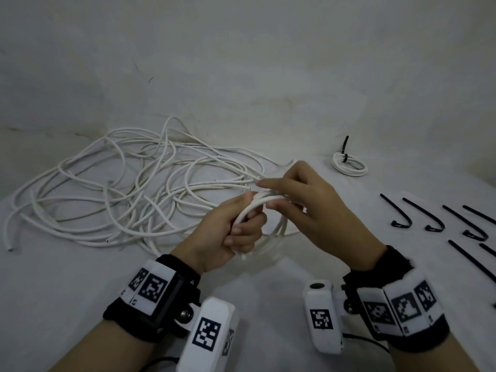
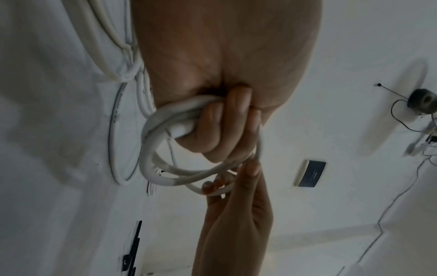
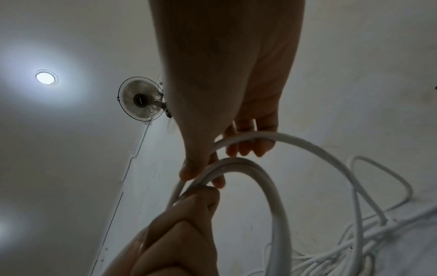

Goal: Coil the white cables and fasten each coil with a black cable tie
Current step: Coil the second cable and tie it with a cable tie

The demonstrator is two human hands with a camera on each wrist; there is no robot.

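Note:
My left hand (image 1: pixel 243 228) grips a small coil of white cable (image 1: pixel 280 226) above the table, its fingers (image 2: pixel 212 128) curled round the bundled loops (image 2: pixel 151 162). My right hand (image 1: pixel 271 196) meets it from the right. Its thumb and forefinger (image 3: pixel 189 172) pinch a strand of the same coil (image 3: pixel 267 179) just above the left fist (image 3: pixel 184 226). A large tangle of loose white cables (image 1: pixel 134 189) lies on the table to the left. Several black cable ties (image 1: pixel 429 218) lie at the right.
A finished small coil (image 1: pixel 350 167) with a black tie round it lies at the back right, near the wall. The white table (image 1: pixel 80 277) runs to the wall behind. A wall fan (image 3: pixel 140 99) and a ceiling lamp (image 3: pixel 46 77) show overhead.

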